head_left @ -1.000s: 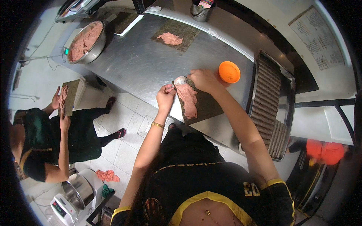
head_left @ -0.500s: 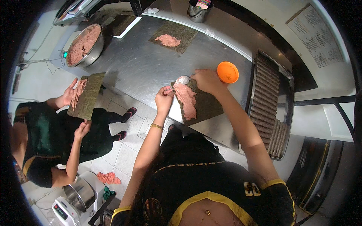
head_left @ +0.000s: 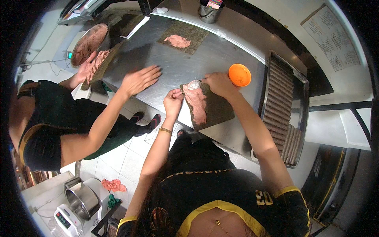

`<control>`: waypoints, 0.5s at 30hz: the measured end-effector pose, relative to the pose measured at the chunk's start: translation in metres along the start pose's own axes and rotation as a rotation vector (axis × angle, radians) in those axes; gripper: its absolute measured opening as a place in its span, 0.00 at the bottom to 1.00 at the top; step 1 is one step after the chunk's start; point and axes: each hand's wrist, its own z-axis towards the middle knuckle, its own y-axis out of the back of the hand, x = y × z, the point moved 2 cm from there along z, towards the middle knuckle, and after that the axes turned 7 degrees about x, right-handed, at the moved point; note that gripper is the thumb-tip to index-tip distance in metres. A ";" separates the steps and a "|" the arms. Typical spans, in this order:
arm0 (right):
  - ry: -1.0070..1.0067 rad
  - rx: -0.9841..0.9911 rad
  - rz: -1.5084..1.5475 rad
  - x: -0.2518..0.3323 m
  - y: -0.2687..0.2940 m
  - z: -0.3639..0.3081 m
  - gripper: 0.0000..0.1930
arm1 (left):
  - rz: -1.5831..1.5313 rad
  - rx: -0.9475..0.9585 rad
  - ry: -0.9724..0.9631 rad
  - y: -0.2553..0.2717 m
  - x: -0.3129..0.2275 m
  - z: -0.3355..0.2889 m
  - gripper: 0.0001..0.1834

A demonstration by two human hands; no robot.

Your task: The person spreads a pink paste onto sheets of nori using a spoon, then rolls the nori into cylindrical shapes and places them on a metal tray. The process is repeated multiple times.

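While the dark seaweed sheet (head_left: pixel 209 110) lay flat by the orange cup (head_left: pixel 239 75), the left hand (head_left: pixel 173 101) pinched its near edge still, so the right hand (head_left: pixel 218 83), fingers curled, could press pink paste (head_left: pixel 196 103) along it.

pink paste (head_left: pixel 196 103) | dark green sheet (head_left: pixel 215 110) | orange bowl (head_left: pixel 239 75) | grey steel table (head_left: pixel 166 63)

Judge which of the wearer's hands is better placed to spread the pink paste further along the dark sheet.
Probably the right hand: it rests at the sheet's far end by the spoon. The left hand pinches at the sheet's edge.
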 end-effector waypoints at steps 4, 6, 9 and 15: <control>-0.085 0.024 0.029 -0.010 0.001 0.007 0.11 | -0.027 0.025 -0.011 0.001 0.006 0.004 0.15; -0.142 0.029 0.029 -0.013 0.004 0.004 0.11 | -0.048 0.032 -0.002 -0.001 0.006 0.004 0.15; -0.195 0.074 0.026 0.005 0.035 -0.004 0.17 | 0.007 0.026 -0.024 0.004 0.004 0.000 0.14; -0.062 0.149 0.053 0.014 0.013 -0.038 0.18 | 0.020 0.236 0.236 0.006 -0.014 -0.033 0.12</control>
